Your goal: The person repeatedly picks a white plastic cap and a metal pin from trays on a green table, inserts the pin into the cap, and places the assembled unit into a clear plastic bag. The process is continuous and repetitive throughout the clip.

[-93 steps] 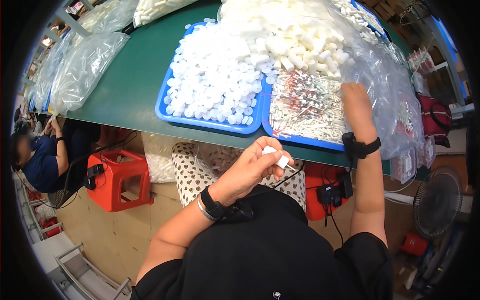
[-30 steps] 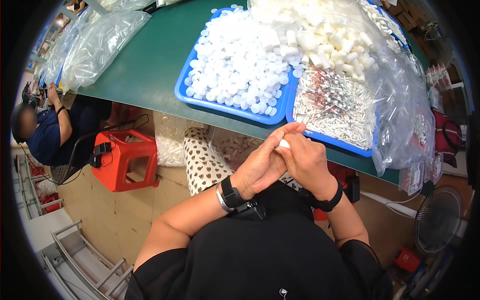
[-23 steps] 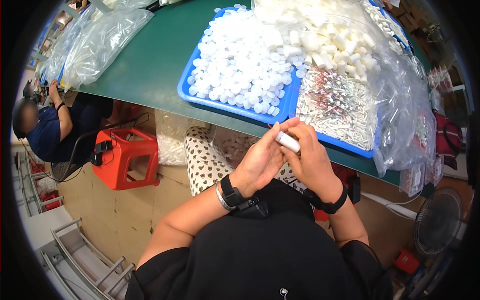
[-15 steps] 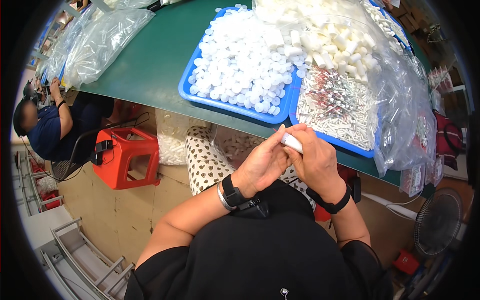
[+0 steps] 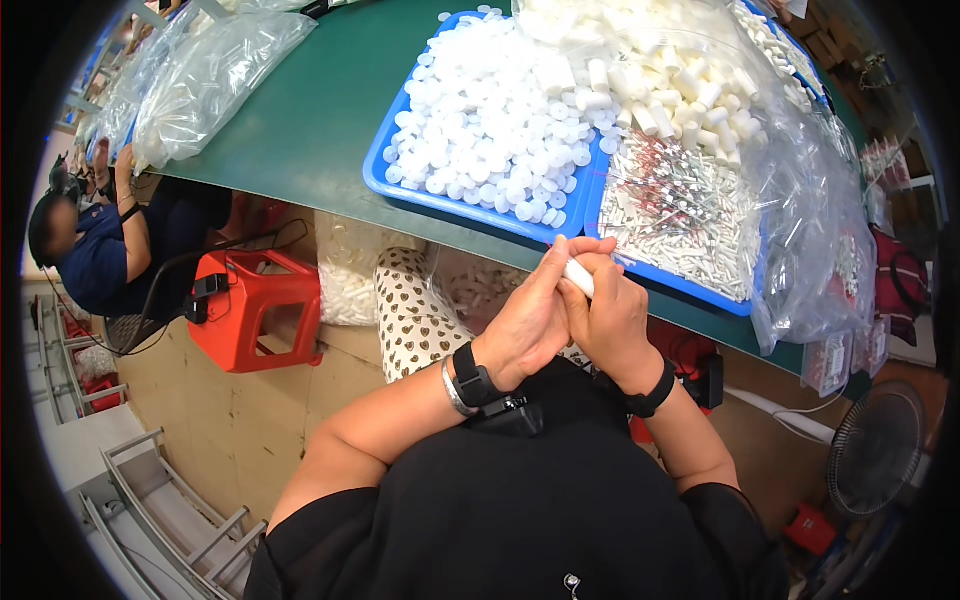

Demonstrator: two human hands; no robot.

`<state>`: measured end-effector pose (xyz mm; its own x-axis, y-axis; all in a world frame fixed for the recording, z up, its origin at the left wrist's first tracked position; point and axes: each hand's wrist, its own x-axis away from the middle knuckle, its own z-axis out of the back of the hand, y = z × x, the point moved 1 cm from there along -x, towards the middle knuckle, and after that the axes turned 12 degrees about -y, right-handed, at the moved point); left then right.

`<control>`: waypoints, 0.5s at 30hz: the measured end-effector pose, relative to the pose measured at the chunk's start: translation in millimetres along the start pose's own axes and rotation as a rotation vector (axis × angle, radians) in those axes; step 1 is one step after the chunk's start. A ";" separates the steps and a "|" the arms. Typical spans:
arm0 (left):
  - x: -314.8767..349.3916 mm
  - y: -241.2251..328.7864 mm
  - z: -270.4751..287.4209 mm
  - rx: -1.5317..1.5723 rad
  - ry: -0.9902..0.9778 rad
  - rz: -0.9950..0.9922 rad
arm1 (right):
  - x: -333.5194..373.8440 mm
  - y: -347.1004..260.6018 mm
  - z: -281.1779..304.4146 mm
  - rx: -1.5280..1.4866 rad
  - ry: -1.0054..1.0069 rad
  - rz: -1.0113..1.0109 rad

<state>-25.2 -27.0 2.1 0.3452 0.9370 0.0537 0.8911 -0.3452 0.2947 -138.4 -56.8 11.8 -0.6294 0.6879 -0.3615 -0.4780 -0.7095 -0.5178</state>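
Note:
Just off the table's near edge, my two hands meet around a small white cylinder (image 5: 578,278). My left hand (image 5: 525,325) is closed, its fingertips pinching the far end of the piece. My right hand (image 5: 612,315) is curled round it from the other side, thumb against it; the lower part is hidden by the fingers. Beyond my hands, a blue tray (image 5: 378,172) is heaped with translucent white discs (image 5: 490,120). The tray beside it (image 5: 690,292) holds many small white tubes (image 5: 680,240) and thin reddish wired parts (image 5: 660,180).
Cream-coloured cylinders (image 5: 690,95) in a clear bag lie behind the trays on the green table (image 5: 320,130). Plastic bags (image 5: 810,220) hang over the right edge. Left are a red stool (image 5: 255,310) and a seated co-worker (image 5: 100,240). A fan (image 5: 875,450) stands at right.
My hands have shifted slightly, and the white cylinder is turned to a steeper angle between them. The right fingers have moved up across its far end. At left, the co-worker's hands have moved.

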 end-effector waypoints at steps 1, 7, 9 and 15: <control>-0.4 0.4 0.6 0.002 0.018 0.004 | -0.8 -1.9 2.2 -0.029 -0.019 -0.025; 4.8 9.5 -3.4 -0.173 -0.011 0.016 | -2.3 -0.6 15.0 0.180 -0.117 0.017; 6.8 3.4 -4.4 -0.184 0.029 0.006 | 1.0 -2.9 12.9 0.199 -0.129 -0.022; 7.5 4.9 -5.0 -0.204 0.047 0.013 | 6.6 -3.9 -5.0 -0.194 -0.108 -0.192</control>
<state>-19.7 -21.4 8.6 0.3378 0.9357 0.1014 0.8069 -0.3434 0.4806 -137.6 -48.7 7.6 -0.6055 0.7789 -0.1635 -0.4749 -0.5185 -0.7111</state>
